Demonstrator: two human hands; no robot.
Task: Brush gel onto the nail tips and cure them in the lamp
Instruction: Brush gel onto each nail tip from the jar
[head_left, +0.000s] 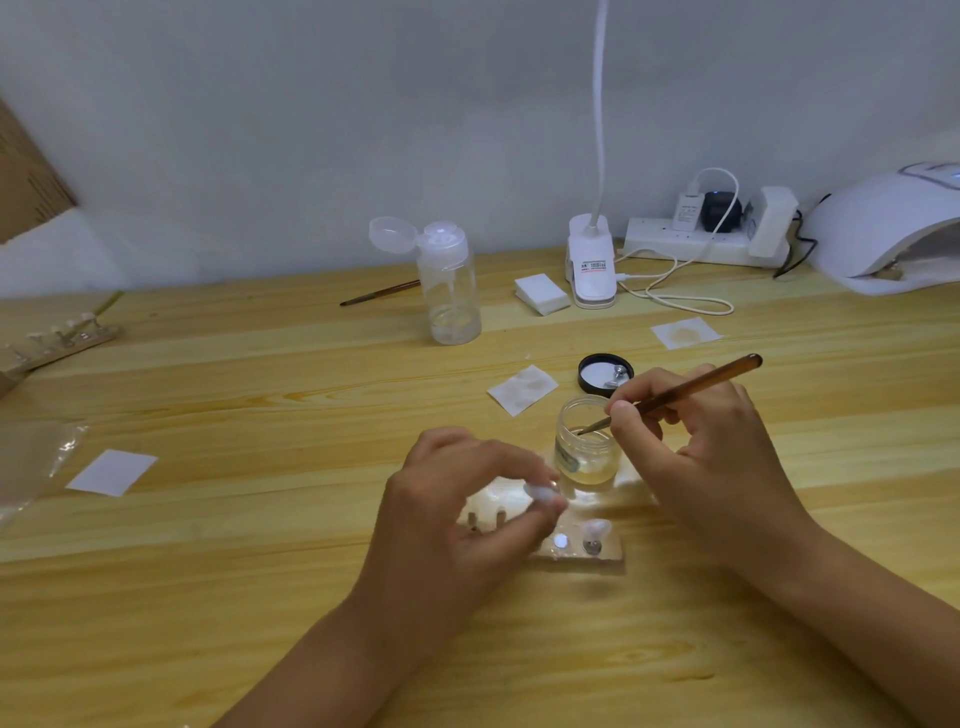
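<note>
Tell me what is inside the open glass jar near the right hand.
The tip of the brown brush, held by the right hand, reaches into the mouth of the jar. A clear liquid, probably gel, lies at the bottom. The label hides part of the inside.

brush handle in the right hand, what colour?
Translucent amber-brown brush handle, gripped by the right hand; seen best in the head view.

Single wide-angle view from the wearer's head, facing forward and down across a pale wooden table (249, 395). The right hand (701, 441) pinching a slim amber brush (696, 387) sits close, near centre. A white wall (311, 130) rises well beyond that grip.
</note>
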